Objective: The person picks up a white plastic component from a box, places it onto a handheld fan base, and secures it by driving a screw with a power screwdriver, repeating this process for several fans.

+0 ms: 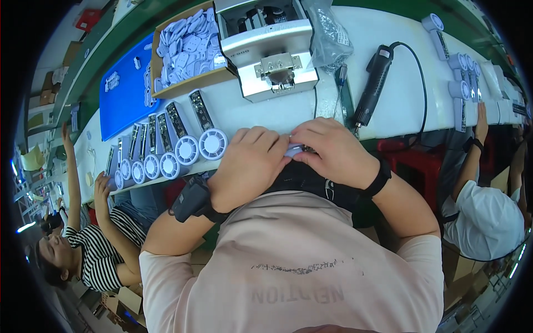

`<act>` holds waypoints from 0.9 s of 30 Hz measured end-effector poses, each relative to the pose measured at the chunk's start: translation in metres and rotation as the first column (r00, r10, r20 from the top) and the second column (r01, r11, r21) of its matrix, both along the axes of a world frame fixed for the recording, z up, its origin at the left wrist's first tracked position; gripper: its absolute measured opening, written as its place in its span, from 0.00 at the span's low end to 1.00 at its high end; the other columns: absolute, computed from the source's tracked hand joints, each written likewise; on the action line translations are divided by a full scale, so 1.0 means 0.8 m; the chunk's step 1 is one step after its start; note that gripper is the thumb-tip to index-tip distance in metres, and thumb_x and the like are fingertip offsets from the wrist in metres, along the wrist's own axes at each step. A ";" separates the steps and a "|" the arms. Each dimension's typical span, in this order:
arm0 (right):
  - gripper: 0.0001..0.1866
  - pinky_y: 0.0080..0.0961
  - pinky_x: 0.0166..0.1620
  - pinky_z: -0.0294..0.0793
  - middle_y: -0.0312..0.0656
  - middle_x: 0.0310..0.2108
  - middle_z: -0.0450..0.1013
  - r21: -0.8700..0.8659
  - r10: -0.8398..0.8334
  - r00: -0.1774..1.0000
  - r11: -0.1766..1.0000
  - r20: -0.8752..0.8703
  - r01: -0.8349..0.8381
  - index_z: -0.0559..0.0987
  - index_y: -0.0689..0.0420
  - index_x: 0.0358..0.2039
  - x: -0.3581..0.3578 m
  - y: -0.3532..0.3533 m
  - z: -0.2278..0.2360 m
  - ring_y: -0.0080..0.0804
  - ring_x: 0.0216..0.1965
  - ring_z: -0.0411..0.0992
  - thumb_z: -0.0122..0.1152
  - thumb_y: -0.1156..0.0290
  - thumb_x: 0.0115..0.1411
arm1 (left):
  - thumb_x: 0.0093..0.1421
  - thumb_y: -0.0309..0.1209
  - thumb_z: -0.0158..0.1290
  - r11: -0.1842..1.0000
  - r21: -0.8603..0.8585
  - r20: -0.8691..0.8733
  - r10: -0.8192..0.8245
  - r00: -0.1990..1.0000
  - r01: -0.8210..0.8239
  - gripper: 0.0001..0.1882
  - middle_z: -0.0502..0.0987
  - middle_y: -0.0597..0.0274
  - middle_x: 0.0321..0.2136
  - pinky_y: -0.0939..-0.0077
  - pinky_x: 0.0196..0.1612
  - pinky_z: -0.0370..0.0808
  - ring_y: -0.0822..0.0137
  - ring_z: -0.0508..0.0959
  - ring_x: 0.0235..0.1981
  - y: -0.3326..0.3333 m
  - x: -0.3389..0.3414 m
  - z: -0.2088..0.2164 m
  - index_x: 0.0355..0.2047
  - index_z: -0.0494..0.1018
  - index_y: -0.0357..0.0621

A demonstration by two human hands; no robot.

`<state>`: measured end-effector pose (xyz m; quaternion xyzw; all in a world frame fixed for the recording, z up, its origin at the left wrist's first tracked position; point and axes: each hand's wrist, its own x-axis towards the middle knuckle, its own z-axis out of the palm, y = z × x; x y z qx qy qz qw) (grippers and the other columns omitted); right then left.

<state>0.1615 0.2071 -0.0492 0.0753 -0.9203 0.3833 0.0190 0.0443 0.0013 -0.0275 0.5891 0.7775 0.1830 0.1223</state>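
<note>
White part [293,150] — between left hand [252,158] and right hand [337,152] (knuckles up).

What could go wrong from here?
The small pale part between the left hand and right hand might slip and fall, being at the front edge of the table. The left hand could nudge the nearest round-ended unit. The right hand might bump the power screwdriver, whose tip lies close by.
</note>
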 end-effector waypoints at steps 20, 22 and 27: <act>0.17 0.35 0.54 0.75 0.54 0.48 0.78 -0.459 -0.145 0.989 0.877 0.021 0.138 0.79 0.63 0.48 0.000 -0.005 0.049 0.53 0.48 0.77 0.69 0.73 0.59 | 0.55 0.39 0.67 0.959 0.282 -0.003 0.018 1.000 -0.017 0.19 0.79 0.63 0.40 0.63 0.47 0.75 0.61 0.79 0.43 -0.046 -0.005 0.037 0.45 0.79 0.48; 0.18 0.34 0.55 0.76 0.54 0.50 0.77 -0.478 -0.165 0.985 0.862 0.046 0.167 0.79 0.63 0.49 -0.010 -0.011 0.049 0.53 0.49 0.77 0.69 0.74 0.59 | 0.55 0.38 0.67 0.942 0.326 -0.035 0.101 0.994 -0.084 0.19 0.80 0.62 0.41 0.62 0.45 0.76 0.60 0.80 0.42 -0.084 -0.026 0.066 0.46 0.79 0.49; 0.21 0.33 0.53 0.78 0.51 0.55 0.76 -0.165 -0.036 0.998 0.985 0.055 0.045 0.80 0.59 0.53 -0.075 -0.068 0.035 0.50 0.50 0.77 0.66 0.79 0.58 | 0.51 0.28 0.71 0.821 0.459 -0.060 0.409 0.911 -0.339 0.23 0.84 0.56 0.45 0.62 0.46 0.81 0.56 0.85 0.43 -0.216 -0.099 0.102 0.50 0.83 0.44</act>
